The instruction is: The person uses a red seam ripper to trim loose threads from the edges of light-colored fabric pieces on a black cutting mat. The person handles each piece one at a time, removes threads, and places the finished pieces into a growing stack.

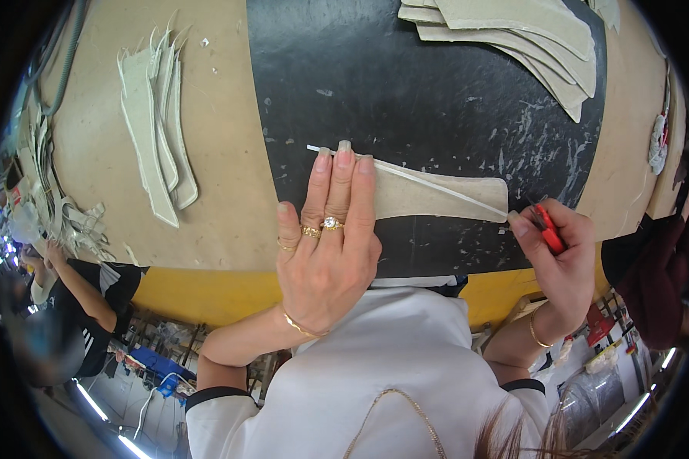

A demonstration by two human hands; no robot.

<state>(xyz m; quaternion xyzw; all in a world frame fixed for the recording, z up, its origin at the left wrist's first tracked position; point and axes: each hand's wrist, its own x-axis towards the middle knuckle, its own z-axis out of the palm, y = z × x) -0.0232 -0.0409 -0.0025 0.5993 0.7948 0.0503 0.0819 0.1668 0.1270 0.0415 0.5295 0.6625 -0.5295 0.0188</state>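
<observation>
A beige curved piece of material (436, 195) lies on the black mat, and a narrow white strip (429, 180) runs slantwise across it. My left hand (328, 229) rests flat on the piece's left part and over the strip, its fingers stretched out. The strip's far-left tip pokes out beyond my fingertips. At the lower right corner of the piece, my right hand (563, 245) is closed around what look like small red-handled scissors (548, 229). Its thumb tip is at the strip's right end; whether it pinches the strip I cannot tell.
Several similar beige pieces (528, 46) are stacked at the mat's far right. More pieces with loose white ends (157, 130) lie on the tan tabletop (222, 176) at the left. A bundle of strips (61, 199) hangs at the left edge, near another person's arm (84, 291).
</observation>
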